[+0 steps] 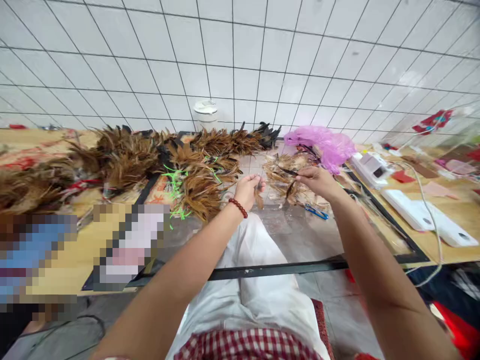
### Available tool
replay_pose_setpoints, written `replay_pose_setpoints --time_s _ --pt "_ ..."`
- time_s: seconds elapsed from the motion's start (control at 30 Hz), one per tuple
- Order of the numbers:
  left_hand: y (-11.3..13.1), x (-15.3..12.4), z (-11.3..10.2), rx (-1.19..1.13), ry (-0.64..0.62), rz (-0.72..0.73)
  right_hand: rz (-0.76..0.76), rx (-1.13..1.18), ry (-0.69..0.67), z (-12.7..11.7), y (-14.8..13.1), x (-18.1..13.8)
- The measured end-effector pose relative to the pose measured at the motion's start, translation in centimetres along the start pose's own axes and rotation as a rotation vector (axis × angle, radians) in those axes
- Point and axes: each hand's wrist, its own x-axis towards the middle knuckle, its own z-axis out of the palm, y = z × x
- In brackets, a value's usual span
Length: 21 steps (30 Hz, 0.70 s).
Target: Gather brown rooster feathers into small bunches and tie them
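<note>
My left hand [248,190], with a red bead bracelet at the wrist, is closed on a small bunch of brown feathers [258,198] above the glass tabletop [300,240]. My right hand [315,179] pinches a single dark feather [288,171] just over a loose heap of pale brown feathers [281,175]. The two hands are close together, a little apart. Blue-handled scissors [316,212] lie on the glass under my right wrist.
Bundles of brown and black feathers [150,160] with green ties cover the table's left and back. A pink plastic bag [322,145], a white jar [205,114], white devices [423,215] with cables lie right. A white tiled wall stands behind.
</note>
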Motion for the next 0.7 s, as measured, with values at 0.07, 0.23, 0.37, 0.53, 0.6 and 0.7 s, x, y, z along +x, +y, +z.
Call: replay_pose_setpoints --time_s 0.07,0.23,0.37,0.53,0.6,0.7 --pt "0.3 -0.2 0.2 -0.004 0.001 -0.018 0.104 0.144 0.077 0.8 -0.3 0.5" --pt "0.7 -0.9 0.9 -0.023 -0.016 -0.092 0.254 0.571 0.156 4.3 -1.9 0.7" --pt "0.5 -1.3 1.3 -0.077 0.024 -0.152 0.157 0.728 0.252 7.3 -3.3 -0.8" --pt "0.5 -1.5 1.5 -0.172 0.031 -0.152 0.056 0.738 0.21 8.7 -4.5 -2.6" --pt "0.6 -1.5 1.5 -0.177 0.022 -0.129 0.005 0.698 0.189 8.9 -4.8 -2.9" --pt "0.7 -1.5 1.6 -0.167 0.01 -0.126 -0.083 0.619 0.19 9.1 -4.8 -3.1"
